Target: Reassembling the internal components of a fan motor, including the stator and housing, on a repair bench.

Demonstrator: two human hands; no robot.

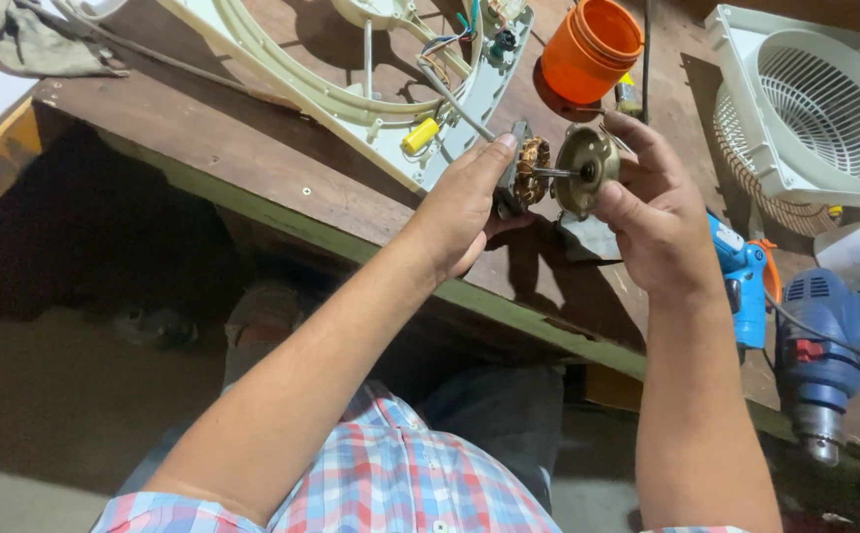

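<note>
Copper-wound motor stator with its dark steel frame (pixel 525 176) sits pinched in the left hand (pixel 464 212), held in the air above the brown wooden worktop (pixel 252 148). A thin steel shaft (pixel 554 173) runs from it into the round brass-coloured metal end cap (pixel 586 170), which the right hand (pixel 652 222) clasps by the rim — both grips closed, one on each part.

The shaft is the weak point, I judge: if the two hands tilt against each other, it could bind in the cap's bearing or bend. A slip of the left thumb onto the copper windings could scrape their coating. Grey and coloured wires (pixel 447 84) lead from the motor back to the cream plastic fan housing (pixel 371 99); a hard pull could tear them loose, or drag the housing along the worktop. Should either part drop, it would fall near the worktop's edge and could go to the floor.

Just beside stand an orange plastic cup (pixel 593 49), a white square fan grille (pixel 810 104) and a blue electric drill (pixel 824 355) — none touching the hands.
</note>
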